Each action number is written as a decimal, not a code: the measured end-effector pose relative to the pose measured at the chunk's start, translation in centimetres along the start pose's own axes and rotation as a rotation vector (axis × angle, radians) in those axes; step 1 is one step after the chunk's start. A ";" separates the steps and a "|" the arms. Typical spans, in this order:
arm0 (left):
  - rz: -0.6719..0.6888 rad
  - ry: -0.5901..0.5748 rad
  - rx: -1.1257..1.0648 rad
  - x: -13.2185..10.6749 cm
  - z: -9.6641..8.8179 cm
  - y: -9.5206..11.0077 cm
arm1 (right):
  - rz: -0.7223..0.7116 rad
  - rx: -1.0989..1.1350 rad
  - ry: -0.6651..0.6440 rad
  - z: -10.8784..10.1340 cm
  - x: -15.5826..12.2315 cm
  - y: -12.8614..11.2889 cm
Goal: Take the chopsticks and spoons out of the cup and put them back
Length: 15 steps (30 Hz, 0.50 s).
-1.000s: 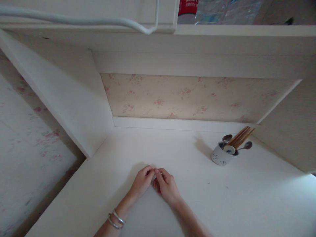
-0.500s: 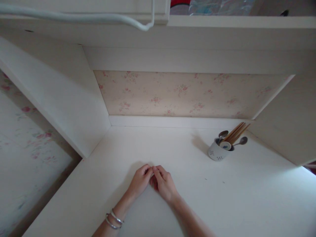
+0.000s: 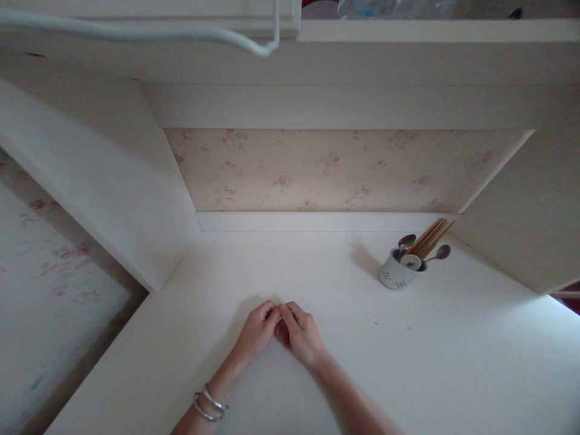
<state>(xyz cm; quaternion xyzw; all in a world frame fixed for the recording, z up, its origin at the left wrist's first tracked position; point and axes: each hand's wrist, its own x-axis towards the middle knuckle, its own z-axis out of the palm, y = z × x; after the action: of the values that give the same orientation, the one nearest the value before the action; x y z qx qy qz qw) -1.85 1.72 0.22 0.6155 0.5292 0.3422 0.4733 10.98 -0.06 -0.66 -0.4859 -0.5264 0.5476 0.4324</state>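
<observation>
Both my hands rest on the white tabletop [image 3: 453, 362], side by side near its front middle. My left hand [image 3: 256, 331] has its fingers curled, and its fingertips meet those of my right hand [image 3: 299, 333], which is curled the same way. Whether anything lies between the fingertips is hidden. Two silver bangles [image 3: 209, 403] sit on my left wrist. Nothing else lies close to the hands.
A small white holder [image 3: 393, 273] with wooden chopsticks [image 3: 428, 236] and spoons stands at the back right. White side panels [image 3: 113, 193] and a flowered back wall [image 3: 344, 172] close in the desk. A white cable [image 3: 136, 33] hangs along the shelf overhead.
The hands keep their pose, fingertips together. The view has tilted slightly, so the hands and the holder sit a little higher and further left in the frame.
</observation>
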 end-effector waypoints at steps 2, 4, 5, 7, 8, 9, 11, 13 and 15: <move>0.004 0.005 0.031 0.0 0.0 0.0 | 0.002 -0.002 0.007 0.0 0.0 -0.1; 0.008 0.004 0.062 -0.1 0.0 -0.2 | -0.008 -0.025 0.010 -0.1 0.0 -0.2; 0.011 0.006 0.078 -0.1 0.0 -0.3 | -0.016 -0.042 0.011 -0.1 0.0 -0.3; 0.018 0.015 0.110 0.0 -0.1 -0.4 | -0.032 -0.077 0.016 -0.1 0.0 -0.4; 0.021 0.022 0.124 0.0 -0.1 -0.5 | -0.041 -0.092 0.018 -0.2 0.0 -0.4; 0.022 0.029 0.134 0.0 -0.1 -0.5 | -0.048 -0.103 0.022 -0.2 0.0 -0.5; 0.022 0.034 0.143 0.0 -0.1 -0.6 | -0.058 -0.115 0.025 -0.2 0.0 -0.5; 0.026 0.032 0.138 0.0 -0.1 -0.6 | -0.059 -0.118 0.020 -0.2 0.0 -0.4; 0.029 0.030 0.131 0.0 -0.1 -0.6 | -0.060 -0.119 0.015 -0.2 0.0 -0.4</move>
<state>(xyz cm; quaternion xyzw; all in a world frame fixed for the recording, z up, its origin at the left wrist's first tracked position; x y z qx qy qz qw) -2.12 1.75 -0.29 0.6477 0.5485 0.3226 0.4190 11.16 -0.05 -0.28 -0.4990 -0.5691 0.4982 0.4229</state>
